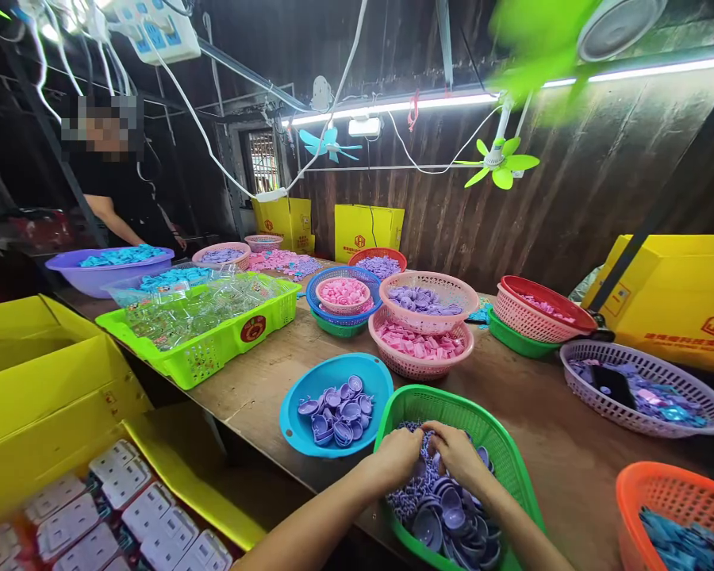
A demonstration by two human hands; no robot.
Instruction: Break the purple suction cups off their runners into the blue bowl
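Both hands are together over a green basket (515, 464) at the table's front edge. My left hand (400, 455) is closed, its fingers curled at the basket's left side. Beside it my right hand (457, 455) is bent in a pinch, its fingertips near the left ones. What the fingers hold is too small and hidden to make out. Below them lie shallow purple cup-shaped pieces (452, 511) and a heap of tiny purple parts (405, 501). Touching the basket on the left is a blue bowl (366, 369) with more purple cup-shaped pieces (336, 416).
Pink baskets (420, 373) of purple and pink pieces stand behind. A lime-green crate (214, 365) holds clear plastic packs. At right are a lilac basket (577, 388) with a phone (612, 386) and an orange basket (627, 507). A person (122, 206) stands far left. Fans hang overhead.
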